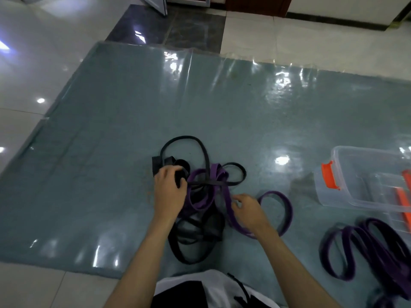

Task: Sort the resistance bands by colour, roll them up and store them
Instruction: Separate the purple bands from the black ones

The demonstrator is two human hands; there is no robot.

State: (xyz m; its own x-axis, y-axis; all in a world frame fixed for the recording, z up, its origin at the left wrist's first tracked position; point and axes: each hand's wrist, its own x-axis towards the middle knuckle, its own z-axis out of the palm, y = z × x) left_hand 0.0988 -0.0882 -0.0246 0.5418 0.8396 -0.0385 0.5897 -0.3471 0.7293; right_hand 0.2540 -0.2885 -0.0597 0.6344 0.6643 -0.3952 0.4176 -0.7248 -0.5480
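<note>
Tangle of black bands (195, 236) and purple bands (200, 196): lay mid-mat (111, 152) on the floor. Left hand (169, 192): fingers curled round a black band at the pile's far-left edge. Right hand (246, 210): fingertips pinched a purple band loop (280, 210) beside the pile. Sorted purple heap (364, 250): lay apart at right, near a clear plastic box (347, 174) with orange latches.

Both bare forearms reach forward from the lower edge, converging slightly. Left hand (170, 192): back upward, fingers curled downward in a grip at the fingertips. Right hand (246, 210): lower and to the right, back upward, fingers (236, 200) bent and pointing left, thumb tucked beneath; grip unclear
</note>
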